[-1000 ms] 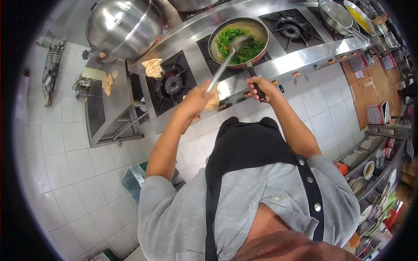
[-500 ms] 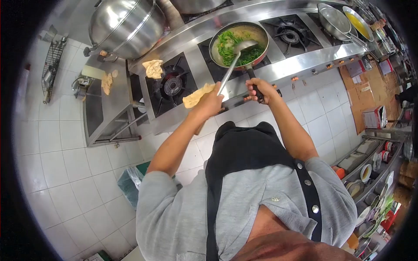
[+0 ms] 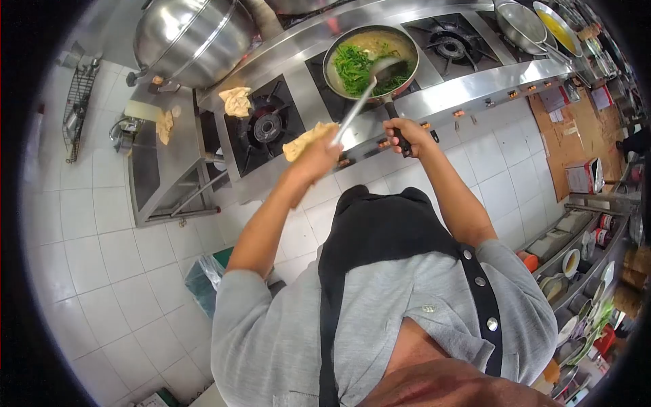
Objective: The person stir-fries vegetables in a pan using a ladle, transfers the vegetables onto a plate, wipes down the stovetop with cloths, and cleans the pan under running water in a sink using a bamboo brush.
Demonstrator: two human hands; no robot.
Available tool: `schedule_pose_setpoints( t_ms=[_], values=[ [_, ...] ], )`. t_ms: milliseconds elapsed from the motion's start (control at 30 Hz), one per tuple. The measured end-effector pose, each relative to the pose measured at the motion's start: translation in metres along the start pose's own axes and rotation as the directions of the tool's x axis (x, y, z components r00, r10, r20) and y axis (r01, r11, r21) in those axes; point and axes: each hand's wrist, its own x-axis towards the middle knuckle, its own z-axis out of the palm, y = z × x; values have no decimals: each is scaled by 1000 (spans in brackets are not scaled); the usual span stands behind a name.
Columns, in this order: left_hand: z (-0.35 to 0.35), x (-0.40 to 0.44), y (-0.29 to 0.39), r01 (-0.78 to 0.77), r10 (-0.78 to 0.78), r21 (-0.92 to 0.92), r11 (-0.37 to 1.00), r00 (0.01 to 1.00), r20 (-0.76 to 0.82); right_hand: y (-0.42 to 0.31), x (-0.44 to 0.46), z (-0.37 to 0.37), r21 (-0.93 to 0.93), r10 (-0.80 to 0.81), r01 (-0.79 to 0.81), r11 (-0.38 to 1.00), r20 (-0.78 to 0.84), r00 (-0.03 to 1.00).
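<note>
My left hand (image 3: 315, 159) is closed around the long handle of a metal ladle (image 3: 359, 105), slightly smeared by motion. The ladle's bowl rests among chopped green leaves (image 3: 353, 68) in a frying pan (image 3: 327, 74). Pale yellowish liquid fills the pan's far side. My right hand (image 3: 415, 136) grips the pan's black handle (image 3: 403, 141). The pan sits over a burner, its handle pointing toward me. A tan crumpled cloth (image 3: 305, 140) lies on the stove's front edge, partly behind my left hand.
Another tan cloth (image 3: 235, 102) lies beside the left burner (image 3: 267, 127). A big steel pot (image 3: 193, 41) stands at the back left. To the right are another burner (image 3: 450, 46), a steel pan (image 3: 519, 26) and a bowl of yellow liquid (image 3: 557, 30). Shelves of dishes (image 3: 576, 298) stand at right.
The ladle's bowl shifts slightly within the pan, and my left hand moves a little left and down with it. My right hand stays on the pan handle. The camera view shifts slightly.
</note>
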Motion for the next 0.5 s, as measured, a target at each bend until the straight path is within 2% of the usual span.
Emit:
schedule_pose_setpoints(
  t_ms=[67,133,167,267,300,400,433,467,500],
  values=[
    [-9,13,36,257,-252,-66,964,965,73,2,-1,-5,-8,8,-8,1000,4,1000],
    [11,21,58,335,-332,-55,940,941,64,1,-4,-5,0,-11,11,1000,9,1000],
    [13,6,60,286,-284,-33,958,957,52,-3,-7,-1,12,-33,33,999,15,999],
    [-51,-15,79,370,-334,-157,916,918,212,-10,-10,6,32,-32,31,999,15,999],
    [-57,-17,82,437,-408,-139,889,892,195,-10,-11,5,35,-19,19,999,6,1000],
    [-3,12,20,343,-341,-21,939,925,-169,-9,-13,5,-8,8,-8,1000,21,1000],
    [4,5,35,379,-389,-105,919,915,-101,-9,-13,5,-8,-2,2,1000,27,1000],
    [26,-3,14,220,-203,94,971,965,-166,-7,-12,5,-11,-16,16,1000,32,999],
    [14,-9,22,177,-179,-29,984,981,-72,-10,-9,4,-14,-30,30,999,38,999]
  ],
)
